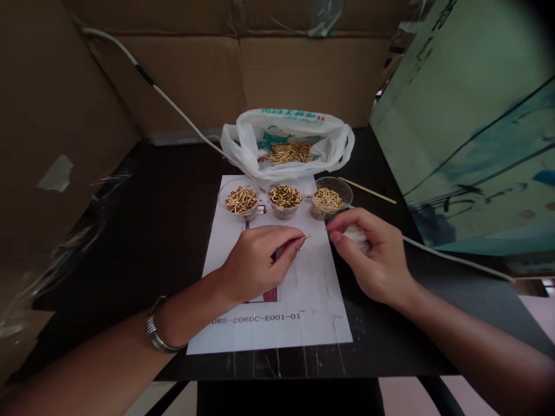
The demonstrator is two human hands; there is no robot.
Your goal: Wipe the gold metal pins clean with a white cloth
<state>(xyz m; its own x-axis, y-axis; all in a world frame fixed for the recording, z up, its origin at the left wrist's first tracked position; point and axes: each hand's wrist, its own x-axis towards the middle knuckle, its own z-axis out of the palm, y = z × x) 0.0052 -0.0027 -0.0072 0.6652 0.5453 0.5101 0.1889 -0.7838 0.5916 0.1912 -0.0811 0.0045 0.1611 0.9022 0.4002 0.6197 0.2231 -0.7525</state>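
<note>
On the table (173, 196) before you, a paper sheet (314, 300) lies below your left hand (260, 257); your right hand (381, 254) is right of it. Along its far end stand the left cup (222, 201), middle cup (285, 214) and right cup (318, 211), holding metal pins (241, 200). Behind them is a plastic bag (288, 173), more pins inside.

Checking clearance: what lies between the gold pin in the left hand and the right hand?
In the head view, the gap between the gold pin in the left hand and the right hand is bare: only white paper shows there.
</note>
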